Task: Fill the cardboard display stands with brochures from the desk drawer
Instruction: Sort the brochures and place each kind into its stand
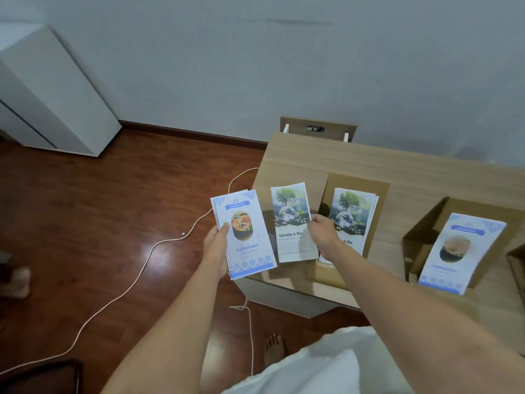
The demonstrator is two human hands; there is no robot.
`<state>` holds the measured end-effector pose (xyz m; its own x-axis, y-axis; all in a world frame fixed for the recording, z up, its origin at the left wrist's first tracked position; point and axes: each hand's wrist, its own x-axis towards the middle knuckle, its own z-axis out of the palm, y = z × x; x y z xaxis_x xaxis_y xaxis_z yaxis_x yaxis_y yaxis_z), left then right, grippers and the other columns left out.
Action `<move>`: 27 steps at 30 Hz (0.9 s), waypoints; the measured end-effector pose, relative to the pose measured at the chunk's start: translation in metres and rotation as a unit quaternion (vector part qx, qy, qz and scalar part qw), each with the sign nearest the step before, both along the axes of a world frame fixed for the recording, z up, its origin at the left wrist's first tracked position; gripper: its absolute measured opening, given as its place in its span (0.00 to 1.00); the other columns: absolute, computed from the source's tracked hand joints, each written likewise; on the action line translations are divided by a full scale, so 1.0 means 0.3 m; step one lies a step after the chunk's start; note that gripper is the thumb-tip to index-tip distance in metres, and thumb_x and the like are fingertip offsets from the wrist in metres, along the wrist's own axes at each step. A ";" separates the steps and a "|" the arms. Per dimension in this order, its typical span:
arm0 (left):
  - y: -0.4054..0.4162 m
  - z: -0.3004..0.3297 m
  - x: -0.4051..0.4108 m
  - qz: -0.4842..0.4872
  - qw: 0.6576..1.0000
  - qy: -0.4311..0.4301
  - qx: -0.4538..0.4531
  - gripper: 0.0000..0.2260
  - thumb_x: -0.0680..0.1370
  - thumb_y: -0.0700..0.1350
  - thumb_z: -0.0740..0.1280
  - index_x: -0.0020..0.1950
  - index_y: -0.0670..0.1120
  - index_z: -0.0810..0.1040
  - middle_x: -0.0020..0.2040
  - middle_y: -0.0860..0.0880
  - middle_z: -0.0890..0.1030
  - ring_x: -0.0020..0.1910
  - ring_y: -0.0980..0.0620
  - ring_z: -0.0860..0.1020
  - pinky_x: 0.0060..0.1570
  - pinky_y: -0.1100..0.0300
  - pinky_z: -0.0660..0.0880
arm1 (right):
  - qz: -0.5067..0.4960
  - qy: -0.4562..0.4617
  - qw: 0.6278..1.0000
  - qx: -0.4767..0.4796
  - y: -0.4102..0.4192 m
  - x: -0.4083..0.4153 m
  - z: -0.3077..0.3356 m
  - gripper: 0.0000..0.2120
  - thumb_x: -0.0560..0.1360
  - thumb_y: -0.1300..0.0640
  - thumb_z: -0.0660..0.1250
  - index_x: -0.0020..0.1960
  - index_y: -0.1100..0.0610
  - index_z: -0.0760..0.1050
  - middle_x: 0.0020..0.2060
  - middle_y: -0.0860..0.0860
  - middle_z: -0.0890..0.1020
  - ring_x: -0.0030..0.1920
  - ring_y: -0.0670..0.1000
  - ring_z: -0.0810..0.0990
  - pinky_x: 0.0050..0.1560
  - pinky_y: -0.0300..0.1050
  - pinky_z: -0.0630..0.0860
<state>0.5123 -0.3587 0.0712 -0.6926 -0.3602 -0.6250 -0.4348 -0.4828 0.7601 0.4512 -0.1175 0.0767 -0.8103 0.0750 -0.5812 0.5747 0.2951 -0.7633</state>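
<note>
Head view, looking down at a wooden desk (pixel 412 169) against the wall. Left hand (pixel 217 245) gripping a small stack of blue-and-white brochures (pixel 245 233), thumb on the cover, out past the desk's left edge over the dark wood floor (pixel 99 217). Right hand (pixel 322 233) pinching a single tree-and-globe brochure (pixel 292 223) by its right edge, held above the desk's front-left corner. Just beside it, a cardboard display stand (pixel 375 191) near the front edge, already loaded with matching tree brochures (pixel 353 211). Further right, a second stand (pixel 426 234) with blue brochures (pixel 460 251) in it. White cable (pixel 136 275) snaking over the floor, white cabinet (pixel 56 92) back left.
</note>
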 end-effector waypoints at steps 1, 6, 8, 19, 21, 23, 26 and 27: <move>-0.005 -0.003 -0.007 0.003 1.000 -0.004 0.003 0.06 0.85 0.43 0.63 0.60 0.44 0.77 0.56 0.40 0.84 0.46 0.41 0.83 0.52 0.43 0.80 | 0.001 0.000 1.000 -0.002 -0.007 -0.003 0.000 0.13 0.81 0.65 0.56 0.56 0.59 0.78 0.55 0.62 0.82 0.50 0.62 0.80 0.46 0.51 0.74; -0.035 -0.025 -0.048 -0.006 1.000 -0.019 0.021 0.08 0.85 0.43 0.63 0.63 0.43 0.75 0.54 0.40 0.83 0.45 0.42 0.83 0.45 0.50 0.79 | 0.000 -0.017 1.000 -0.002 -0.051 -0.036 -0.036 0.17 0.79 0.73 0.57 0.62 0.62 0.76 0.54 0.58 0.82 0.53 0.59 0.80 0.59 0.53 0.78; -0.048 -0.035 -0.054 -0.008 0.999 -0.027 0.022 0.08 0.85 0.43 0.63 0.63 0.43 0.76 0.53 0.41 0.84 0.46 0.42 0.83 0.46 0.50 0.79 | -0.001 -0.028 1.000 0.009 -0.072 -0.047 -0.068 0.17 0.77 0.73 0.58 0.59 0.58 0.77 0.55 0.58 0.83 0.56 0.60 0.81 0.62 0.57 0.79; -0.093 -0.127 -0.033 -0.022 0.999 -0.044 0.018 0.08 0.86 0.45 0.62 0.60 0.45 0.77 0.60 0.39 0.83 0.56 0.37 0.82 0.62 0.38 0.75 | 0.015 -0.097 0.988 0.121 -0.123 -0.049 -0.170 0.15 0.74 0.64 0.67 0.61 0.63 0.76 0.54 0.59 0.82 0.53 0.60 0.81 0.47 0.48 0.79; -0.089 -0.131 -0.035 -0.022 0.999 -0.043 0.020 0.07 0.86 0.45 0.62 0.60 0.45 0.77 0.60 0.39 0.83 0.57 0.36 0.82 0.63 0.38 0.75 | 0.023 -0.095 0.986 0.134 -0.136 -0.042 -0.119 0.13 0.76 0.62 0.66 0.59 0.65 0.76 0.52 0.59 0.81 0.50 0.58 0.80 0.44 0.46 0.75; -0.080 -0.135 -0.039 -0.026 0.998 -0.043 0.025 0.08 0.85 0.45 0.63 0.61 0.44 0.77 0.61 0.39 0.83 0.60 0.35 0.82 0.65 0.35 0.74 | 0.026 -0.092 0.984 0.148 -0.144 -0.049 -0.096 0.11 0.78 0.62 0.65 0.58 0.65 0.76 0.49 0.58 0.79 0.47 0.58 0.77 0.43 0.45 0.72; -0.059 -0.136 -0.049 -0.031 0.998 -0.040 0.029 0.08 0.85 0.46 0.63 0.60 0.45 0.78 0.61 0.39 0.83 0.61 0.35 0.82 0.66 0.34 0.73 | 0.023 -0.073 0.987 0.138 -0.156 -0.074 -0.056 0.08 0.77 0.60 0.66 0.54 0.64 0.77 0.46 0.57 0.79 0.44 0.57 0.76 0.39 0.46 0.70; -0.052 -0.134 -0.052 -0.033 0.998 -0.041 0.031 0.07 0.85 0.46 0.63 0.59 0.45 0.78 0.61 0.39 0.83 0.61 0.35 0.82 0.66 0.33 0.73 | 0.022 -0.065 0.989 0.131 -0.163 -0.082 -0.038 0.06 0.77 0.61 0.65 0.50 0.63 0.76 0.43 0.57 0.79 0.42 0.57 0.74 0.36 0.45 0.69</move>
<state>0.4968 -0.3743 0.0309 -0.6592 -0.2753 -0.6998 -0.5263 -0.4958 0.6908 0.4266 -0.1665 0.0654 -0.7358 0.2034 -0.6460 0.6455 0.4990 -0.5782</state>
